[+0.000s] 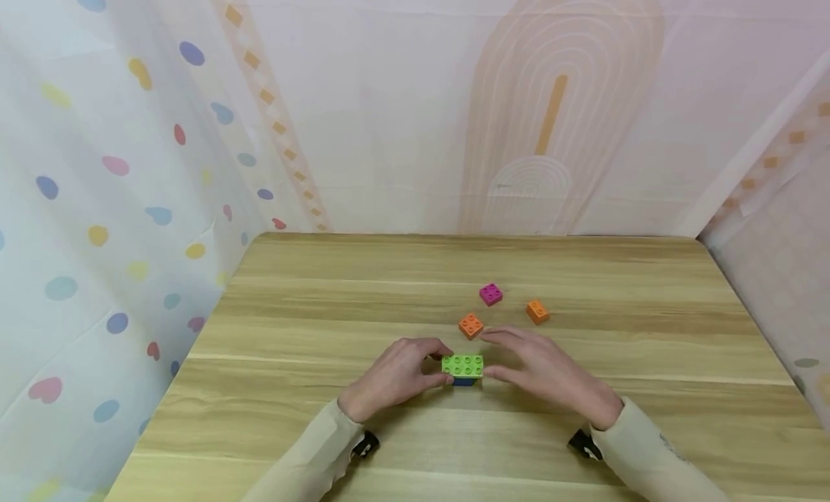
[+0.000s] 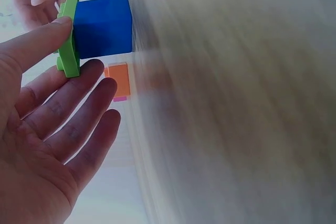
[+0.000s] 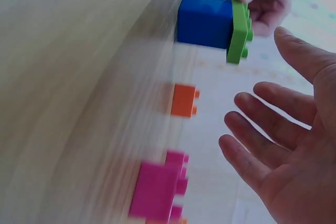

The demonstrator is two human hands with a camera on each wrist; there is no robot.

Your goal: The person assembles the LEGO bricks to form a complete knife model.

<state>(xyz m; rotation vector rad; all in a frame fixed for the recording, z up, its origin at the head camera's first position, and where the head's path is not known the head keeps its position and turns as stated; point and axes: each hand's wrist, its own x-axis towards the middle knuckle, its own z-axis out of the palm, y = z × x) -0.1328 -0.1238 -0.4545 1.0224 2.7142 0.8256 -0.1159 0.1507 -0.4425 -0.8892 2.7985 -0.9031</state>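
Note:
A lime green eight-stud brick [image 1: 462,365] lies on top of a taller blue block [image 1: 463,381], overhanging it at the sides. My left hand [image 1: 402,372] pinches the green brick's left end between thumb and index finger; the other fingers extend below it in the left wrist view. Near the right end is my right hand [image 1: 534,365], its fingers spread and relaxed. In the right wrist view, a gap separates these fingers from the green brick [image 3: 239,32]. The blue block [image 3: 205,21] stands on the table there.
Beyond the hands lie a square orange brick [image 1: 470,326], a magenta brick [image 1: 491,294] and a narrower orange brick [image 1: 537,312]. Another magenta brick [image 3: 155,190] sits close to the right hand. Patterned curtains hang behind the wooden table [image 1: 311,300].

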